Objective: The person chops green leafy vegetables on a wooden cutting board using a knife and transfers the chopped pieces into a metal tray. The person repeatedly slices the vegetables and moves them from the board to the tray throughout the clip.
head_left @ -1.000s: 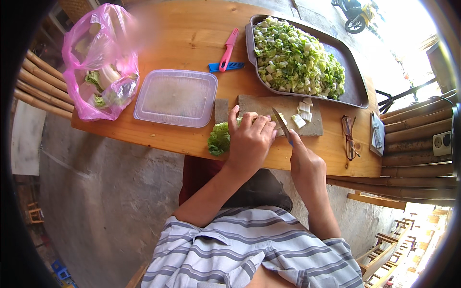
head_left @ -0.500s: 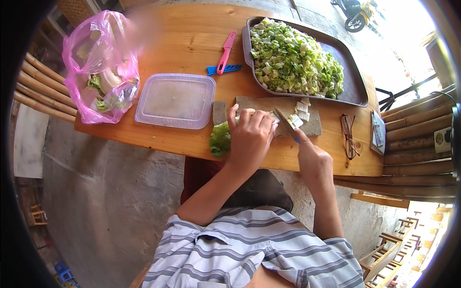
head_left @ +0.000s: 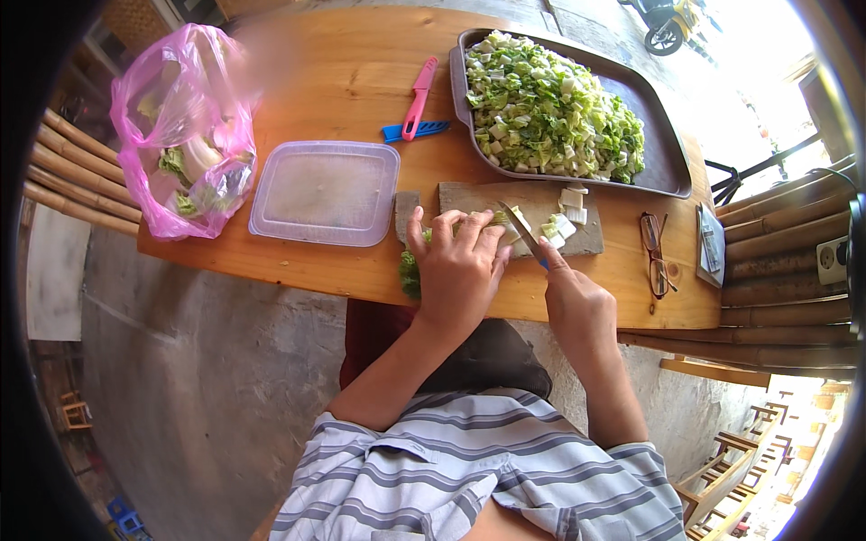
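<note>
My left hand (head_left: 454, 270) presses a Chinese cabbage piece (head_left: 410, 276) onto the grey cutting board (head_left: 588, 242), fingers bent over it. Its green leaf end hangs out to the left of the hand, and the pale stem end shows at the fingertips. In my right hand (head_left: 579, 305) is a knife (head_left: 520, 225) with a blue handle, mostly hidden by the grip. The blade slants to the upper left, against the stem end. Right of the blade lie several white cut chunks (head_left: 558, 231), and a few more pieces (head_left: 573, 198) sit behind them.
A dark tray (head_left: 672, 153) heaped with chopped cabbage (head_left: 550, 108) stands behind the board. To the left are a clear plastic lid or container (head_left: 325, 194), a pink peeler-like knife (head_left: 418, 104), a blue sheath (head_left: 392, 134) and a pink bag (head_left: 149, 194) of cabbage. Eyeglasses (head_left: 651, 236) lie at right.
The knife and my right hand have moved slightly left, and my left hand has shifted left along the cabbage. More cut chunks lie on the board right of the blade.
</note>
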Action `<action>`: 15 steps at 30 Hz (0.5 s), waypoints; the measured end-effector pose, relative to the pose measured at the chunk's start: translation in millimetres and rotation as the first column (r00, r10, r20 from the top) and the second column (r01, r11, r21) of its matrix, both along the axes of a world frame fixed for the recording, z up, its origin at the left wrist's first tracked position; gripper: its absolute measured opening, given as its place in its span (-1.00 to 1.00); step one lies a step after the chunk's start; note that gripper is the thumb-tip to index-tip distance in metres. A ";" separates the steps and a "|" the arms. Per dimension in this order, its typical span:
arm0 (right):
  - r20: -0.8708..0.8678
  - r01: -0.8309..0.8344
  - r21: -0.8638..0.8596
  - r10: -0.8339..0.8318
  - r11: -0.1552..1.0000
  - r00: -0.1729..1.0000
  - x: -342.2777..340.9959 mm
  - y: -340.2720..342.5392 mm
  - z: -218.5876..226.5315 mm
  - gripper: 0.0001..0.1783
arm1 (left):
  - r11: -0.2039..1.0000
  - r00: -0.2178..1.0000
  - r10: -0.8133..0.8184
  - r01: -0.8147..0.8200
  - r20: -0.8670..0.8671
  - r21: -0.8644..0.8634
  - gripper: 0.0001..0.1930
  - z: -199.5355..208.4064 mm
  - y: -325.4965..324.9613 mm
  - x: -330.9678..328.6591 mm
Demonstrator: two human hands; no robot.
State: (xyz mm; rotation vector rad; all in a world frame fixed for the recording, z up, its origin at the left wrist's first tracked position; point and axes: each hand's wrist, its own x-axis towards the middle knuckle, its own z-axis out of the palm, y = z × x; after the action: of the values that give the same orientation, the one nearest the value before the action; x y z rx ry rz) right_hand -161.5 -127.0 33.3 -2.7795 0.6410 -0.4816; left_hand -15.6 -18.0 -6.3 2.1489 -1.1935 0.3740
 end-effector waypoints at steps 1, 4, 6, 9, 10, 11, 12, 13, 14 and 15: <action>-0.024 0.008 -0.017 -0.008 1.000 1.000 1.0 1.7 -0.2 -0.41 | 1.000 1.000 0.000 0.000 0.001 -0.003 -0.73 -0.9 -0.3 -0.2; -0.120 0.045 0.033 -0.041 0.998 0.992 9.5 6.6 6.2 -0.42 | 1.000 1.000 -0.003 0.003 -0.004 -0.017 -0.74 -2.0 -0.4 0.4; -0.137 0.049 0.070 -0.039 0.996 0.990 15.9 4.3 6.5 -0.42 | 1.000 1.000 -0.002 0.002 0.004 -0.017 -0.74 -2.9 -0.1 0.5; -0.094 0.019 0.078 -0.012 0.997 0.996 22.7 -4.0 -1.0 -0.41 | 1.000 1.000 -0.006 0.006 0.017 -0.023 -0.75 -3.1 -0.9 -0.2; -0.085 0.005 0.082 0.002 0.997 0.996 25.1 -6.2 -2.6 -0.42 | 1.000 1.000 -0.002 0.003 0.025 -0.023 -0.75 -3.1 -0.5 -0.2; -0.076 -0.008 0.087 0.015 0.996 0.997 25.8 -7.0 -3.2 -0.43 | 1.000 1.000 0.006 -0.005 0.024 -0.024 -0.75 -2.7 -0.9 -0.7; -0.086 -0.015 0.056 0.019 0.998 0.996 23.2 -7.1 -3.2 -0.43 | 1.000 1.000 0.013 -0.012 0.023 -0.025 -0.75 -2.2 -2.0 -1.7; -0.095 -0.025 0.023 0.027 0.999 0.995 19.7 -7.8 -3.0 -0.44 | 0.999 0.999 0.023 -0.023 0.024 -0.027 -0.75 -1.7 -2.7 -1.2; -0.104 -0.035 -0.010 0.034 0.999 0.994 15.5 -8.5 -2.7 -0.44 | 0.999 0.999 0.032 -0.032 0.020 -0.019 -0.74 -2.0 -3.6 -0.9; -0.102 -0.028 -0.015 0.026 1.000 0.994 9.5 -8.9 -2.1 -0.44 | 0.999 0.999 0.041 -0.041 0.016 -0.011 -0.74 -2.8 -4.5 -0.5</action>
State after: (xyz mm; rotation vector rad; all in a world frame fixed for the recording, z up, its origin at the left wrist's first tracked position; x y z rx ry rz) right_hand -152.0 -135.9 31.1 -2.8390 0.6228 -0.3426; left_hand -16.1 -22.5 -9.1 2.1676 -1.1548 0.4153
